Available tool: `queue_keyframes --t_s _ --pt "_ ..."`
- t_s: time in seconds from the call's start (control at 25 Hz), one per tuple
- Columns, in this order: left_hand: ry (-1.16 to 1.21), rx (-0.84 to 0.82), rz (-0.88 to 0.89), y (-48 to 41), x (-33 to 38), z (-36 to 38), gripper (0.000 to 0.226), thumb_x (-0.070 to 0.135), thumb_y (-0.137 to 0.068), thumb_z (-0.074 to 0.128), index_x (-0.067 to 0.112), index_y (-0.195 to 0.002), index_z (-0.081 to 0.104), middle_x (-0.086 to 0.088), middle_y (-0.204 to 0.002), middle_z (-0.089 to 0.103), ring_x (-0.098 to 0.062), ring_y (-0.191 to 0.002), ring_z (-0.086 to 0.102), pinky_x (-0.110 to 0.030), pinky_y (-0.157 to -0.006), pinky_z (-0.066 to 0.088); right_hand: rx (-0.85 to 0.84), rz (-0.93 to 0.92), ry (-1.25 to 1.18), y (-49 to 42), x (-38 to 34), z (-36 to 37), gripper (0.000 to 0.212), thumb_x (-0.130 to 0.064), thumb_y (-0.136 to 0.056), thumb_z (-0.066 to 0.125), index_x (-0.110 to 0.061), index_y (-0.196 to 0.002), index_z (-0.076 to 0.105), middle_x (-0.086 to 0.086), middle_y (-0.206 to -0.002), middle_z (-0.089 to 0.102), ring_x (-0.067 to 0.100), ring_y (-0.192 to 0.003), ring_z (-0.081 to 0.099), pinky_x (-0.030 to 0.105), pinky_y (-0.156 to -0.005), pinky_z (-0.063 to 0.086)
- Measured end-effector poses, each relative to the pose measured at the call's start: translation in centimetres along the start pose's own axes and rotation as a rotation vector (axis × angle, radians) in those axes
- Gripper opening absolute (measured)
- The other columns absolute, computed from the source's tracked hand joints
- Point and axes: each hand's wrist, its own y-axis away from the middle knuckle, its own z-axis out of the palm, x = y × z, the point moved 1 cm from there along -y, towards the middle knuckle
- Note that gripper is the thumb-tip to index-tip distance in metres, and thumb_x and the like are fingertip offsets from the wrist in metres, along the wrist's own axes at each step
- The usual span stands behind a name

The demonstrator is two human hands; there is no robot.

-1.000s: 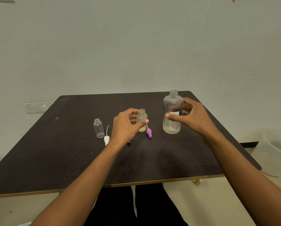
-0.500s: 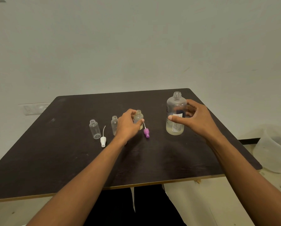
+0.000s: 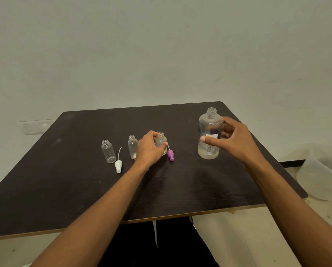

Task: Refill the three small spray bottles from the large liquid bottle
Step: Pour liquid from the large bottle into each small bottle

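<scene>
Presently, fingers (image 3: pixel 151 136) and thumb of the left hand (image 3: pixel 149 151) are clamped round the rightmost small bottle (image 3: pixel 161 140), which stands uncapped on the table (image 3: pixel 65 189) with tinted liquid inside. Fingers (image 3: pixel 231 125) of the right hand (image 3: pixel 234 141) are curled round the big bottle (image 3: pixel 209 151), thumb across its label, neck open, a shallow pale pool at its base. Outward lie a purple sprayer (image 3: pixel 170 155) just beside the held bottle, two empty bottles (image 3: pixel 108 152) (image 3: pixel 132 148) to its left and a white sprayer (image 3: pixel 119 165) near them; likely hazards are a hasty tilt flooding the narrow neck and a slack left grip toppling the bottle.
</scene>
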Motion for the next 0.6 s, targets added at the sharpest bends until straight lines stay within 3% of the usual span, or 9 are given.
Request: queue_keyframes --t_s 0.16,0.36,0.6 --pt "0.004 -0.013 -0.017 0.10 -0.40 0.18 0.040 0.026 -0.089 0.080 0.017 -0.125 0.063 0.006 -0.106 0.065 -0.013 -0.100 0.062 -0.024 -0.084 0.047 0.000 0.001 0.001 0.06 -0.02 0.00 0.083 -0.060 -0.060 0.088 -0.032 -0.135 0.065 -0.019 -0.123 0.073 -0.002 -0.110 0.070 0.012 -0.084 0.054" --pt "0.010 -0.014 -0.012 0.12 -0.72 0.24 0.041 0.026 -0.089 0.080 0.018 -0.125 0.062 0.004 -0.111 0.067 -0.010 -0.098 0.061 -0.023 -0.082 0.044 0.000 -0.002 0.007 0.01 0.29 0.14 0.082 -0.059 -0.060 0.090 -0.031 -0.134 0.066 -0.016 -0.124 0.074 0.001 -0.112 0.071 0.021 -0.095 0.056" --pt "0.030 -0.018 0.057 0.49 -0.80 -0.44 0.061 0.026 -0.085 0.084 0.016 -0.139 0.057 0.002 -0.133 0.066 -0.011 -0.122 0.062 -0.024 -0.101 0.048 -0.003 -0.006 0.000 -0.01 0.32 0.41 0.079 -0.055 -0.063 0.092 -0.032 -0.133 0.066 -0.016 -0.123 0.074 0.002 -0.112 0.071 0.026 -0.098 0.058"
